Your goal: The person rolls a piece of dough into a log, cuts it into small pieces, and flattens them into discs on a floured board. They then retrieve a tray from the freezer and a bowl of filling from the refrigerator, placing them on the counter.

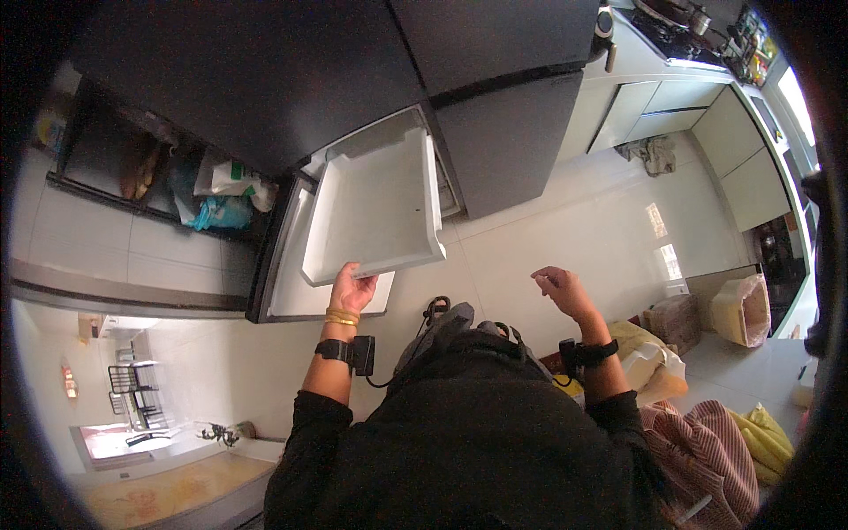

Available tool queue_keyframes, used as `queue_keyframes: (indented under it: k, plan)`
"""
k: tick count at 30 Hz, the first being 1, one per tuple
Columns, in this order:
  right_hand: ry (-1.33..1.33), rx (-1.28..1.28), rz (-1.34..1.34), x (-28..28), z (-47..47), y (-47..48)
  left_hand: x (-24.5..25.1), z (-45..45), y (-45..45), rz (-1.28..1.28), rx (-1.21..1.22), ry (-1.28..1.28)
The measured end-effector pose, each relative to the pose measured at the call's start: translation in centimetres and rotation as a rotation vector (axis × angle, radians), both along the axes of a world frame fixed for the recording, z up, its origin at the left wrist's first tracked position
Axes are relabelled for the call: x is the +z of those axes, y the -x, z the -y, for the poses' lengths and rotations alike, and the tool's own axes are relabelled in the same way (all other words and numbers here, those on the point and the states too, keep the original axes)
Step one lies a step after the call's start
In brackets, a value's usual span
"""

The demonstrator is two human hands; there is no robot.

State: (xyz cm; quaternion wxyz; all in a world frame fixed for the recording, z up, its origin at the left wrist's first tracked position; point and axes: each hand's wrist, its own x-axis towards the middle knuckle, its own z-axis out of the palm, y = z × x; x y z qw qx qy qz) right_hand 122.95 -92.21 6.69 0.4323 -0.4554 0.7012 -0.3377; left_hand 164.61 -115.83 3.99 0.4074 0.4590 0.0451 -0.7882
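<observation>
A white plastic drawer is pulled out from the lower compartment of a dark grey refrigerator. My left hand grips the drawer's front edge near its left corner, thumb toward the right. On the left, the refrigerator's lower door stands swung out, its white inner side partly hidden beneath the drawer. My right hand hovers apart from the drawer, over the tiled floor, holding nothing, its fingers loosely bent. Both wrists carry black strapped devices.
Left of the door, a dark shelf holds several plastic bags. White kitchen cabinets and a gas hob are at the upper right. A bin, a cardboard box and a striped cloth lie to my right.
</observation>
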Motion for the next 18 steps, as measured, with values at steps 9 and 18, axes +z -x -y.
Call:
queue_keyframes:
  k: [9,18]
  plan:
    - [-0.051,0.144,0.396,0.7,3.6,-2.8,6.1,-8.1,-1.3,0.171,-0.148,0.118]
    - [-0.108,-0.024,0.854,1.9,8.0,-9.9,6.3,-8.7,-0.7,0.191,-0.296,0.209]
